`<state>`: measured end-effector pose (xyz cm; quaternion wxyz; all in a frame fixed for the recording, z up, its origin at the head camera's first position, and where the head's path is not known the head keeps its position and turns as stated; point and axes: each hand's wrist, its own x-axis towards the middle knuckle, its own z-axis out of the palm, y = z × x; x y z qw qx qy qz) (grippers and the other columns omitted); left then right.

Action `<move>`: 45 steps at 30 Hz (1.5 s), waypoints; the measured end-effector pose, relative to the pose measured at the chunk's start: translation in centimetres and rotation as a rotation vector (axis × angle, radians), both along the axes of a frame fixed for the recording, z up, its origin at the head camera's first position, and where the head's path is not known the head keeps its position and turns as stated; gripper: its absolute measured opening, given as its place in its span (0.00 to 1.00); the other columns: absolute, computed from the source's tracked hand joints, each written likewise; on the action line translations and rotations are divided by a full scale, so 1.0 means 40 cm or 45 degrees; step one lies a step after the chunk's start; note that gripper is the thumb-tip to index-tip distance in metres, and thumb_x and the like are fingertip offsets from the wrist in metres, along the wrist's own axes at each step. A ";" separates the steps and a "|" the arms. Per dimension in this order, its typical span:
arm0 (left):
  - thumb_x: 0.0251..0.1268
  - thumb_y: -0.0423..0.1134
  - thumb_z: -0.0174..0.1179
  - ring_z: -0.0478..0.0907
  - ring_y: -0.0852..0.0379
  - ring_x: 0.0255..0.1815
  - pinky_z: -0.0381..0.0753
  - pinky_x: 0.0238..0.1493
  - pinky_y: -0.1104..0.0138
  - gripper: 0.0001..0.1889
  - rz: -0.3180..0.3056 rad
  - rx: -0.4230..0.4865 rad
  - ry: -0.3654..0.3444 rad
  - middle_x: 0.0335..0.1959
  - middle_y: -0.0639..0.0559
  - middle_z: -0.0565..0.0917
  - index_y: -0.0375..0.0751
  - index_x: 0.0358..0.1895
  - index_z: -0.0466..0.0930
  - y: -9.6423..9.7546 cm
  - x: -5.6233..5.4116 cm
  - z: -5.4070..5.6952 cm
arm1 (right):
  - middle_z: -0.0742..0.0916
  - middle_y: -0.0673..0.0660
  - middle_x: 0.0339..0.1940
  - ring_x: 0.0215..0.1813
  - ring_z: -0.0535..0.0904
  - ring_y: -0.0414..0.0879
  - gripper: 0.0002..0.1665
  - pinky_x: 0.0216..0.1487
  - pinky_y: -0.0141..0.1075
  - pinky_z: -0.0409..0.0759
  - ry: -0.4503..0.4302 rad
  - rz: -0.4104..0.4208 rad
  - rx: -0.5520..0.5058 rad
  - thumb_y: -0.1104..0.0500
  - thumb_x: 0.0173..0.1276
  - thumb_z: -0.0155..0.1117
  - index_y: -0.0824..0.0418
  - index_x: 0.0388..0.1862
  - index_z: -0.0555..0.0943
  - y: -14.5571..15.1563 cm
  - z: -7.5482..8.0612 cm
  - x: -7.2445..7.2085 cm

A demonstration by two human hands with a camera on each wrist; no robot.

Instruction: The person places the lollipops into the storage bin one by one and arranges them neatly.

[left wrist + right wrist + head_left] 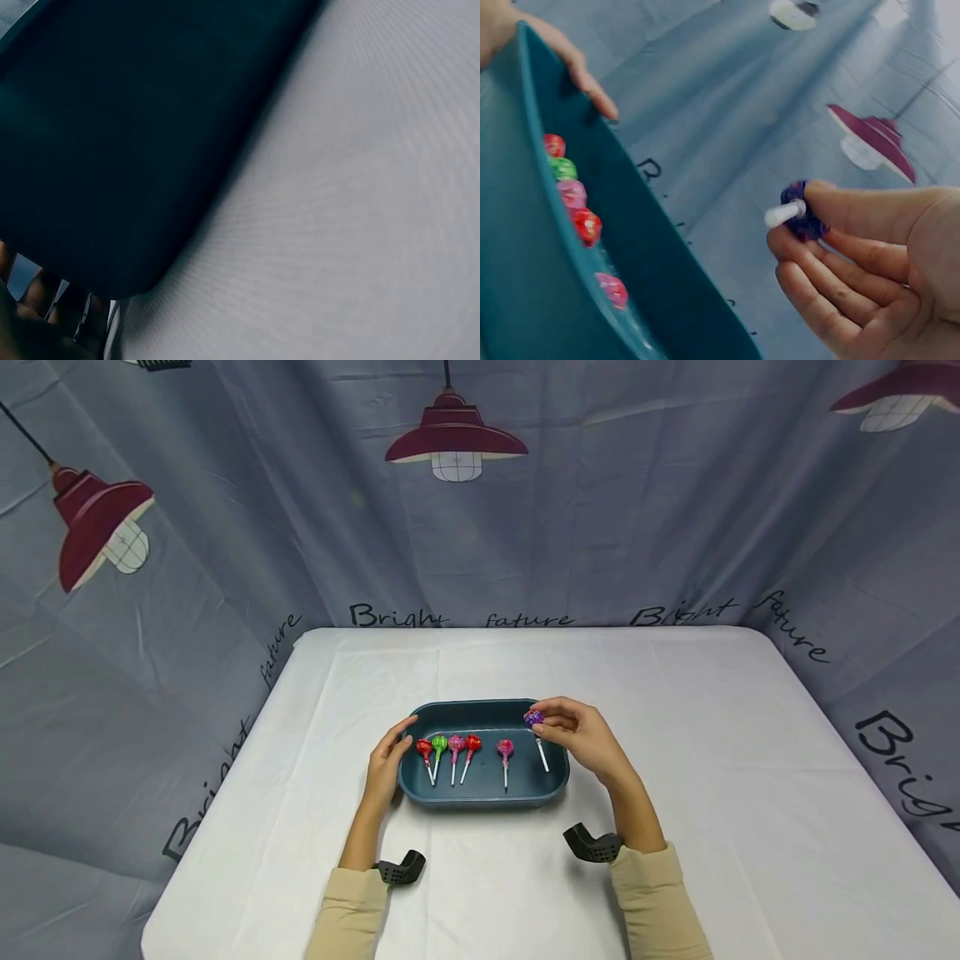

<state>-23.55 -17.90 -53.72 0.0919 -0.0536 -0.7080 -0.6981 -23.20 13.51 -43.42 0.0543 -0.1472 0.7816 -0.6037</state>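
My right hand (581, 735) pinches a lollipop (533, 718) with a purple wrapper by its candy head, between thumb and fingertips. Its white stick points down over the right end of a dark teal tray (487, 802); in the right wrist view the stick of the purple lollipop (802, 211) points toward the camera. My left hand (384, 768) rests against the tray's left end, its fairly straight fingers at the rim. Inside the tray lie a red lollipop (424, 748), a green one (439, 743), a pink one (456, 743), another red one (472, 742) and, apart, another pink one (505, 748).
The tray stands on a table with a white cloth (525, 668). A grey-blue curtain (600, 527) printed with red lamps and lettering hangs behind and at both sides. Each wrist wears a black camera mount, such as the right mount (592, 845).
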 end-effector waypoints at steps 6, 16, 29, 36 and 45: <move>0.69 0.37 0.49 0.57 0.60 0.68 0.51 0.68 0.62 0.17 -0.006 0.001 -0.007 0.62 0.52 0.71 0.44 0.60 0.73 0.000 0.001 0.002 | 0.85 0.56 0.41 0.42 0.81 0.46 0.16 0.43 0.36 0.79 0.061 -0.087 0.139 0.61 0.62 0.64 0.62 0.48 0.79 -0.045 -0.017 0.003; 0.70 0.33 0.47 0.55 0.55 0.69 0.51 0.68 0.60 0.19 -0.073 -0.032 -0.031 0.65 0.45 0.68 0.35 0.62 0.69 0.009 0.027 0.066 | 0.85 0.57 0.39 0.40 0.82 0.47 0.14 0.41 0.35 0.80 0.084 -0.260 0.236 0.62 0.59 0.66 0.63 0.45 0.80 -0.086 -0.042 -0.001; 0.69 0.32 0.47 0.56 0.57 0.69 0.51 0.68 0.64 0.19 -0.069 -0.024 -0.025 0.64 0.45 0.68 0.34 0.62 0.70 0.012 0.028 0.071 | 0.85 0.60 0.36 0.39 0.82 0.50 0.12 0.39 0.38 0.81 0.163 -0.346 0.445 0.66 0.59 0.66 0.67 0.43 0.79 -0.096 -0.056 0.002; 0.70 0.34 0.48 0.57 0.61 0.68 0.51 0.68 0.65 0.18 -0.051 0.001 -0.017 0.63 0.50 0.70 0.42 0.61 0.73 0.003 0.002 0.021 | 0.85 0.60 0.35 0.37 0.82 0.50 0.12 0.39 0.39 0.81 0.176 -0.383 0.450 0.67 0.58 0.66 0.68 0.41 0.80 -0.109 -0.072 -0.007; 0.69 0.38 0.50 0.58 0.64 0.67 0.52 0.67 0.66 0.17 -0.013 -0.001 0.016 0.62 0.55 0.71 0.47 0.59 0.74 -0.001 -0.001 0.001 | 0.85 0.61 0.33 0.37 0.82 0.50 0.12 0.39 0.40 0.80 0.179 -0.458 0.477 0.68 0.58 0.65 0.69 0.41 0.80 -0.140 -0.080 -0.013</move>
